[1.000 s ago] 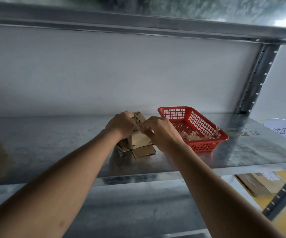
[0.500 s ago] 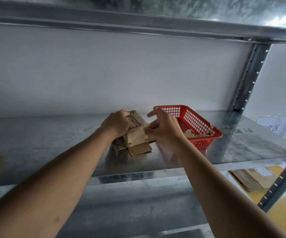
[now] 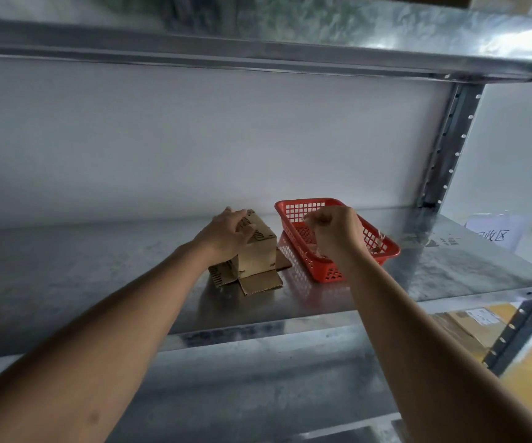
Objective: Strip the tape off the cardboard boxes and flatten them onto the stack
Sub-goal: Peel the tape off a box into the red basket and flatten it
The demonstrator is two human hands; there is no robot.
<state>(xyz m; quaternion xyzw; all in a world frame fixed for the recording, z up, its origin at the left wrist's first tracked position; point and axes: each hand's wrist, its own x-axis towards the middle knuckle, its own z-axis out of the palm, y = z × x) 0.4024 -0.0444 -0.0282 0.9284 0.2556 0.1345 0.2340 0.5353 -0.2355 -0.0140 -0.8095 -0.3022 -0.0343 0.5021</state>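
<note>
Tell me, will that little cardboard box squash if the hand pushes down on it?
Probably yes. The cardboard box has its bottom flaps splayed open on the metal shelf, so little braces it. It looks small and likely light, so the left hand steadying it helps stop sliding.

Box (image 3: 256,251) on shelf (image 3: 98,276), basket (image 3: 386,247) just right; right hand (image 3: 338,233) above basket.

A small cardboard box (image 3: 256,251) stands on a shiny metal shelf (image 3: 98,270), near the middle, with its bottom flaps spread flat. The left hand (image 3: 227,233) holds the box top. The right hand (image 3: 335,233) is curled over a red basket (image 3: 383,251) just beside the box, toward the shelf's right edge.
</note>
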